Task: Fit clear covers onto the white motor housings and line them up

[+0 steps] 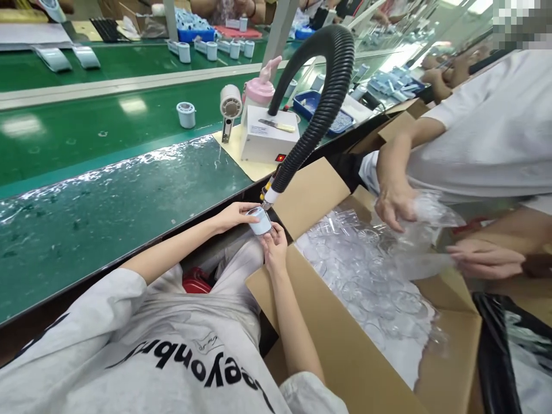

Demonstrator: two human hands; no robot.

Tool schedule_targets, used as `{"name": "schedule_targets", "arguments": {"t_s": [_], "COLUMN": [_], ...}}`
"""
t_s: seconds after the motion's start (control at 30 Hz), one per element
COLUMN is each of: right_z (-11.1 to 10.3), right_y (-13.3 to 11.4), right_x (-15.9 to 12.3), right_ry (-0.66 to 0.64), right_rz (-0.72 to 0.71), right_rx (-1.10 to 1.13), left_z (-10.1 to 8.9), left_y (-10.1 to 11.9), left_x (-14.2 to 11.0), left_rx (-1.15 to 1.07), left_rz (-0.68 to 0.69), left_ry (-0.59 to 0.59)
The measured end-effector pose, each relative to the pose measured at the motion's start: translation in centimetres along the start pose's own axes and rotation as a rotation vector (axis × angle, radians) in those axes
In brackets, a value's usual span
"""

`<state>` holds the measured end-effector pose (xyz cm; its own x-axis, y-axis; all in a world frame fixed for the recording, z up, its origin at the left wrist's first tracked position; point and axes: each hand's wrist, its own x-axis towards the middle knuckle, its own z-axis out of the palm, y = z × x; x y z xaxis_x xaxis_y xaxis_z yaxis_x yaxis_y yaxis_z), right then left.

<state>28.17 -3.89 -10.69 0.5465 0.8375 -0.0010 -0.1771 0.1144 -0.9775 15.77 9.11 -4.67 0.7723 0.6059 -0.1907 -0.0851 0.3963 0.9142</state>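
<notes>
Between my two hands is a light blue plastic cup-shaped housing, tilted under the metal nozzle at the end of a black corrugated hose. My left hand grips its upper left side, thumb across the top. From below and the right, my right hand holds it with bent fingers. The nozzle tip is right at the housing's upper rim; whether they touch I cannot tell. The hose rises from a white box-shaped machine with a lit red switch.
A similar housing stands on the green conveyor. Near the machine are a small handheld fan and a pink bottle. At right, an open cardboard box holds many clear plastic pieces; a co-worker's hands handle clear plastic above it.
</notes>
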Motion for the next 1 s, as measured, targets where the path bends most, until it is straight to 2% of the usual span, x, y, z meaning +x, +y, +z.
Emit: {"name": "schedule_targets", "arguments": {"t_s": [0.13, 0.23, 0.4, 0.5, 0.57, 0.73, 1.0], "right_z": [-0.1, -0.1, -0.6, -0.8, -0.8, -0.4, 0.5], "right_y": [-0.4, -1.6, -4.7, -6.9, -8.3, -10.5, -11.5], "right_x": [0.9, 0.8, -1.3, -3.1, -4.1, -5.8, -6.8], "right_ry": [-0.036, -0.097, -0.304, -0.448, -0.490, -0.509, -0.512], "right_rz": [-0.013, -0.025, -0.002, -0.020, -0.048, -0.087, 0.120], "right_rx": [0.005, -0.009, -0.092, -0.204, -0.252, -0.297, -0.219], "left_z": [-0.5, -1.2, -2.0, -1.6, -1.1, -0.2, -0.2], "left_y": [0.3, 0.5, 1.0, 1.6, 2.1, 3.1, 3.3], "left_x": [0.1, -1.3, -5.9, -8.9, -10.5, -12.9, -14.5], "left_rx": [0.024, 0.048, 0.134, 0.279, 0.346, 0.430, 0.430], "left_rz": [0.020, 0.031, 0.022, 0.117, 0.193, 0.292, 0.315], "left_ry": [-0.012, -0.014, -0.079, -0.196, -0.250, -0.275, -0.277]}}
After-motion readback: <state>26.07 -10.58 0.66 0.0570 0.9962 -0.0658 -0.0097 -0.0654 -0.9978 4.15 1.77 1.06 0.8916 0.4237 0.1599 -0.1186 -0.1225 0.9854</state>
